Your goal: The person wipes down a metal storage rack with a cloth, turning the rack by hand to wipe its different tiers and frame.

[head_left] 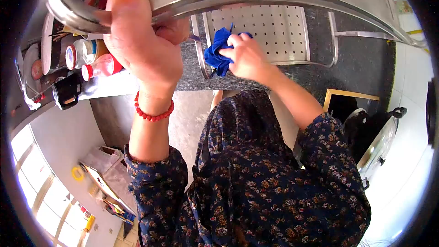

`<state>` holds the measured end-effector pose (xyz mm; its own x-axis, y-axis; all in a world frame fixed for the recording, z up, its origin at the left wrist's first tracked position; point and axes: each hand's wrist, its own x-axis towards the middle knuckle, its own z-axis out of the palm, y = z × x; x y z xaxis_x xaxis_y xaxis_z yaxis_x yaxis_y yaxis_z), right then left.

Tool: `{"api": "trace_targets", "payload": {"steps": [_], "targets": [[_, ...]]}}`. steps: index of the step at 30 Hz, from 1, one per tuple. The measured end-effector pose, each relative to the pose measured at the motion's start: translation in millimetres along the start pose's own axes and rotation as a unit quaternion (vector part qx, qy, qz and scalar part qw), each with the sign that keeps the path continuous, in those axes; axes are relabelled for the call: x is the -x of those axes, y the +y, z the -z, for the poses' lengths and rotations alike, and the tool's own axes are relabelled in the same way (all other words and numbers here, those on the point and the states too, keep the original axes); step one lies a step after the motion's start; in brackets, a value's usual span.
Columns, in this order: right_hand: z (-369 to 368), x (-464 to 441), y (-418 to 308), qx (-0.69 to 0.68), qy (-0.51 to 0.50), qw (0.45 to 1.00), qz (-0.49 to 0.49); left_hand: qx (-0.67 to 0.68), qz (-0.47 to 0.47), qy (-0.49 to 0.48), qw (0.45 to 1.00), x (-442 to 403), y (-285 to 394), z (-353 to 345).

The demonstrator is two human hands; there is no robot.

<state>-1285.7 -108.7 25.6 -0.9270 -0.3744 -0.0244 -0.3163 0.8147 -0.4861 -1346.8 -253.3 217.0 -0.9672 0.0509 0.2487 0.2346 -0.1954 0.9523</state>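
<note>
My left hand (146, 50), with a red bead bracelet at the wrist, is raised close to the camera. Its fingers wrap round the metal rail (196, 2) of a steel rack, near the rail's curved left end. Lower down, my right hand (249, 59) grips a crumpled blue cloth (218, 55). The cloth lies against the left side of a perforated metal tray (283, 34), at its frame. Part of the cloth is hidden behind my fingers.
Jars (103, 65) and a black mug (67, 92) stand at the left. Under the tray is a dark speckled counter (361, 59). A pan with a glass lid (382, 144) is at the right, near a wooden-edged board (352, 93).
</note>
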Motion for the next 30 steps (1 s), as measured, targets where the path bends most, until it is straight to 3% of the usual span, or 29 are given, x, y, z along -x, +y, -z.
{"api": "trace_targets", "payload": {"steps": [3, 4, 7, 8, 12, 15, 16, 19, 22, 26, 28, 30], "targets": [[7, -13, 16, -0.094, -0.005, 0.995, -0.033, 0.018, 0.007, -0.002, 1.0, -1, 0, 0], [8, -17, 23, -0.094, 0.074, 0.993, 0.011, 0.026, 0.008, -0.003, 1.0, -2, -1, 1], [-1, -55, 31, -0.13, 0.119, 0.981, -0.084, 0.054, 0.008, -0.003, 0.999, -3, -2, 4], [-14, -67, 38, -0.089, 0.186, 0.978, -0.042, 0.053, 0.02, 0.005, 0.998, -3, -1, 4], [-33, -99, 48, 0.035, 0.137, 0.989, -0.042, 0.053, 0.068, 0.026, 0.996, -2, 6, 4], [-36, -91, 53, 0.105, 0.123, 0.987, 0.02, 0.049, 0.084, 0.052, 0.994, -1, 6, 1], [-33, -92, 50, 0.116, 0.082, 0.99, -0.006, 0.048, 0.085, 0.064, 0.993, -3, 7, 1], [-26, -88, 47, 0.094, 0.084, 0.992, 0.019, 0.084, 0.093, 0.019, 0.992, -4, 5, 9], [-20, -88, 41, 0.076, 0.024, 0.997, -0.023, 0.102, 0.092, -0.019, 0.99, -6, 4, 18], [-21, -83, 32, 0.033, 0.02, 0.996, -0.074, 0.055, 0.103, 0.1, 0.988, -3, 6, 8], [-24, -78, 34, 0.058, 0.042, 0.997, -0.018, 0.077, 0.086, 0.064, 0.991, -3, 4, 9], [-26, -74, 35, 0.069, 0.051, 0.996, 0.009, 0.114, 0.042, -0.053, 0.991, -6, -3, 21]]}}
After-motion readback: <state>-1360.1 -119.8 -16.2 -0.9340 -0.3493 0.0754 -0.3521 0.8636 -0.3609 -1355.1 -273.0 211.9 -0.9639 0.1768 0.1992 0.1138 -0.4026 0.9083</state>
